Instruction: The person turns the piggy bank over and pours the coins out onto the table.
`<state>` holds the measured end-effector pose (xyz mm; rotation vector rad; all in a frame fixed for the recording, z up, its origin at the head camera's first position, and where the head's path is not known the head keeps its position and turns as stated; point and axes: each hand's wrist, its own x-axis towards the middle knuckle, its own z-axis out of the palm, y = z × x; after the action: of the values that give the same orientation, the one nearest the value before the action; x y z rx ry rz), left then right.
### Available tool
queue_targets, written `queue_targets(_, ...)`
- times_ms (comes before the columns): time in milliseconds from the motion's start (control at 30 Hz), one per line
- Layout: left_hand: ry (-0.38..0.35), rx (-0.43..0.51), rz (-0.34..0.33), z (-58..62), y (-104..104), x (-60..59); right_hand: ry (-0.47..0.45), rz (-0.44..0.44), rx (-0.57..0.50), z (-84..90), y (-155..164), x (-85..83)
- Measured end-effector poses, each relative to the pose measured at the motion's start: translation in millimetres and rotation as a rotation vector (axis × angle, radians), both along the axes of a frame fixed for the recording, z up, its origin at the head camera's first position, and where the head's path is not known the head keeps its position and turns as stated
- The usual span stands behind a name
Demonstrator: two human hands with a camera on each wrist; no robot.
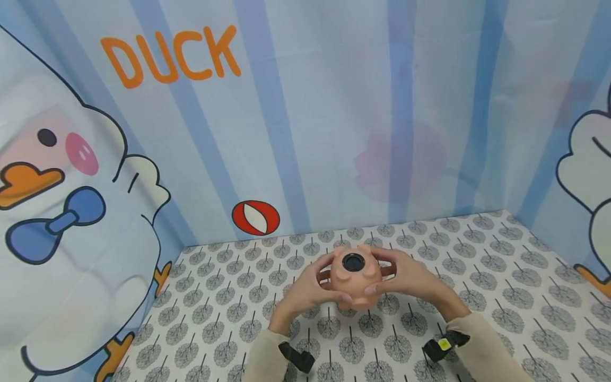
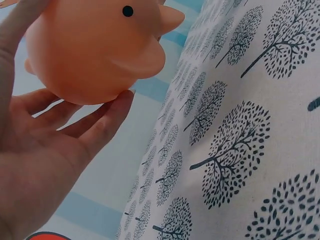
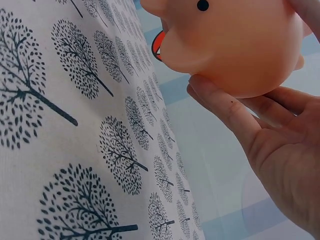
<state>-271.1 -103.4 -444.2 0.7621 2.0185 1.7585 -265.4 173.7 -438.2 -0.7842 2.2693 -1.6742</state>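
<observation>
1. We see a peach-coloured toy pig [image 1: 355,276] held up between two hands at the lower middle of the head view, above the tree-patterned tabletop [image 1: 501,297].
2. The left hand [image 1: 305,289] cups the toy from the left side of the frame; its grip is around the pig, fingers curled on the body and the thumb underneath.
3. The right hand [image 1: 410,276] does the same from the right side, fingers over the top edge, thumb tip pressed to the lower front.
4. The toy's round black plug [image 1: 354,262] faces up toward the camera (so the pig is turned belly-up).
5. In the left wrist view the pig [image 2: 95,50] fills the upper left, one small black eye [image 2: 128,11] showing, with the left hand's fingers [image 2: 107,117] touching its underside.
6. In the right wrist view the pig [image 3: 235,42] sits at the upper right, resting on the right hand's fingers [image 3: 220,102].
7. Behind, a blue-striped backdrop [image 1: 334,106] carries the orange word "DUCK" [image 1: 169,55] at the upper left and a red-and-white ball print [image 1: 255,217] near the tabletop's far edge.
</observation>
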Motion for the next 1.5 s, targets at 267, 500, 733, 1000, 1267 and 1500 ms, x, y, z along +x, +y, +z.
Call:
queue_targets(267,0.082,-0.007,0.051,-1.9,-0.7,0.0,0.019,0.049,0.062,3.2,-3.4,-1.7)
queue_targets(500,0.133,-0.023,0.097,-1.8,0.2,2.1,0.091,0.022,0.094,13.1,3.2,1.5)
queue_targets(733,0.138,-0.072,0.140,-2.5,2.3,3.4,0.201,-0.092,0.161,28.8,7.5,8.9)
queue_targets(1000,0.149,-0.066,0.133,-1.6,5.0,3.4,0.339,-0.269,0.262,49.3,0.4,12.4)
queue_targets(1267,0.140,-0.055,0.133,-2.8,7.0,2.9,0.468,-0.265,0.311,74.5,-4.4,11.0)
queue_targets(1500,0.133,-0.068,0.151,-2.1,10.6,3.0,0.492,-0.178,0.376,90.9,-10.5,7.0)
